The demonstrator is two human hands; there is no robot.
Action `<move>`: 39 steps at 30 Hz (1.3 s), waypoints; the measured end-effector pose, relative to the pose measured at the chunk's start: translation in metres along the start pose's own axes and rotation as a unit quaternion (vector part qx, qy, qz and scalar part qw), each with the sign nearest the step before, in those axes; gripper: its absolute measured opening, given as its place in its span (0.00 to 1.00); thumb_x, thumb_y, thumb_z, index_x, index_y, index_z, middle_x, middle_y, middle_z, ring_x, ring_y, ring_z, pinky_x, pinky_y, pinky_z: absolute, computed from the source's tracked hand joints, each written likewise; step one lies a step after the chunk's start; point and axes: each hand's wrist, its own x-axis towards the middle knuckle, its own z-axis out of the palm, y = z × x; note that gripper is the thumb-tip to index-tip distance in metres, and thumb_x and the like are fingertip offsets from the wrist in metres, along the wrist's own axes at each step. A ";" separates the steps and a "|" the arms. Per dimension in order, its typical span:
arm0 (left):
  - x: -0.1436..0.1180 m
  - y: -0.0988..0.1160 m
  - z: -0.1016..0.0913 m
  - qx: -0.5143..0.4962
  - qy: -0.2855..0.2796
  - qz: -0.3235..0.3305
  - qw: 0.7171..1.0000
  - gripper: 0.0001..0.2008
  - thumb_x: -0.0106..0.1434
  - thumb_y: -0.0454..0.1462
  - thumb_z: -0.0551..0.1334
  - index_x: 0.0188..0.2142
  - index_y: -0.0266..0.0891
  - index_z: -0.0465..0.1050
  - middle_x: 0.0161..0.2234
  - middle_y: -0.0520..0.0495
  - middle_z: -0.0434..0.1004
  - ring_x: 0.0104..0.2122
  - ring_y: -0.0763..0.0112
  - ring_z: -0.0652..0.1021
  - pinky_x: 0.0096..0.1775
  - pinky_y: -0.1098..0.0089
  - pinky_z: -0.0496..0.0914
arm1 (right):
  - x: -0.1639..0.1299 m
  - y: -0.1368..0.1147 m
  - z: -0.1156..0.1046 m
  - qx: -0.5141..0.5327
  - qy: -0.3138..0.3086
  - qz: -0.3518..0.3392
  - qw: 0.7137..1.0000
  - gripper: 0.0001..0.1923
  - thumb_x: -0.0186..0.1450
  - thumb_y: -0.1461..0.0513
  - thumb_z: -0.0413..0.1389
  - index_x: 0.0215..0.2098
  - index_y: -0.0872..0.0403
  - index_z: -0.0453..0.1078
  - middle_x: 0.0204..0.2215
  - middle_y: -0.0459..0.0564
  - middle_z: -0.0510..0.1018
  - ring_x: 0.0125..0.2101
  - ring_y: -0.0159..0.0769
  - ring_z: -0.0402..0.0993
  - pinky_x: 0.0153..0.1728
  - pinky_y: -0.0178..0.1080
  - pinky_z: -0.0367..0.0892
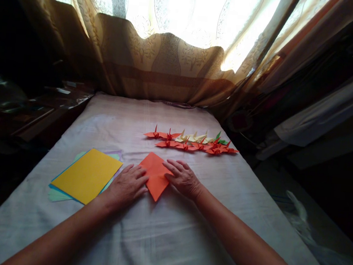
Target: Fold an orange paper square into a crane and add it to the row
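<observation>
An orange sheet of origami paper [156, 175] lies flat on the cloth-covered table [159, 243], one corner pointing toward me, with faint creases across it. My left hand [130, 183] rests on its left corner, fingers stretched out. On the opposite corner lies my right hand [183, 178], its fingers spread and flat. Neither hand grips the paper; both touch it from above. Close to my left hand sits a stack of coloured paper [88, 176], yellow on top, with blue, green and purple edges showing beneath.
Behind the orange sheet stand several folded paper cranes [186, 146] in rows, mostly orange, some cream and one green. A patterned curtain [164, 64] hangs beyond the far edge. Dark shelving with items [64, 92] is on the left; a clear plastic bag [307, 232] lies at right.
</observation>
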 end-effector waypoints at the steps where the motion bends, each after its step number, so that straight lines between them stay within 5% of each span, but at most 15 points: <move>1: 0.001 0.008 0.000 -0.004 0.005 -0.025 1.000 0.14 0.69 0.43 0.58 0.48 0.40 0.75 0.52 0.40 0.75 0.53 0.55 0.73 0.57 0.53 0.62 | -0.006 -0.005 -0.005 0.005 -0.003 -0.012 1.000 0.10 0.70 0.66 0.53 0.37 0.50 0.76 0.58 0.49 0.73 0.60 0.38 0.65 0.59 0.47 0.60; 6: -0.004 0.029 0.010 -0.048 -0.002 -0.058 0.997 0.19 0.71 0.42 0.52 0.56 0.41 0.70 0.58 0.41 0.72 0.57 0.56 0.70 0.59 0.52 0.59 | -0.033 -0.026 -0.020 0.038 0.003 -0.053 0.998 0.10 0.70 0.66 0.52 0.40 0.49 0.76 0.54 0.47 0.76 0.58 0.36 0.67 0.59 0.46 0.61; 9: -0.006 0.022 0.015 -0.058 -0.024 -0.048 0.997 0.22 0.71 0.43 0.49 0.61 0.44 0.66 0.62 0.43 0.67 0.62 0.54 0.65 0.62 0.43 0.51 | -0.039 -0.033 -0.021 0.058 0.013 -0.065 0.996 0.11 0.71 0.66 0.51 0.40 0.48 0.75 0.49 0.46 0.80 0.53 0.35 0.72 0.57 0.45 0.62; 16: 0.006 -0.001 0.014 -0.037 -0.022 -0.033 0.999 0.24 0.68 0.44 0.57 0.61 0.43 0.65 0.63 0.40 0.66 0.63 0.49 0.64 0.62 0.40 0.48 | -0.019 -0.062 -0.016 0.045 -0.019 -0.013 0.999 0.14 0.73 0.63 0.46 0.40 0.48 0.75 0.35 0.45 0.82 0.35 0.33 0.74 0.47 0.41 0.64; 21: -0.004 -0.011 0.016 -0.056 -0.001 0.020 0.998 0.20 0.67 0.39 0.59 0.58 0.43 0.68 0.62 0.41 0.66 0.63 0.53 0.63 0.63 0.45 0.52 | -0.018 -0.060 -0.009 0.060 -0.002 -0.018 0.998 0.14 0.73 0.63 0.46 0.43 0.49 0.74 0.39 0.46 0.82 0.38 0.34 0.75 0.45 0.40 0.64; 26: -0.031 -0.006 0.022 -0.133 0.049 0.018 0.990 0.13 0.72 0.37 0.52 0.41 0.44 0.76 0.49 0.48 0.79 0.53 0.64 0.74 0.62 0.53 0.57 | -0.025 -0.031 -0.010 0.153 -0.037 0.046 0.987 0.11 0.71 0.58 0.51 0.39 0.47 0.76 0.41 0.45 0.83 0.46 0.37 0.75 0.49 0.42 0.64; 32: -0.055 -0.005 0.018 -0.183 0.082 0.015 0.980 0.12 0.71 0.37 0.53 0.41 0.45 0.76 0.46 0.48 0.81 0.50 0.65 0.76 0.58 0.56 0.63 | -0.010 -0.026 -0.008 0.271 -0.087 0.169 0.944 0.08 0.67 0.61 0.55 0.35 0.47 0.76 0.34 0.43 0.82 0.40 0.34 0.76 0.48 0.39 0.63; 39: -0.065 -0.008 0.011 -0.229 0.104 0.007 0.968 0.09 0.69 0.37 0.57 0.40 0.43 0.76 0.43 0.48 0.81 0.48 0.63 0.77 0.55 0.58 0.67 | 0.001 -0.049 0.014 0.206 0.007 0.332 0.920 0.07 0.64 0.60 0.59 0.27 0.50 0.73 0.25 0.45 0.78 0.31 0.35 0.71 0.39 0.39 0.59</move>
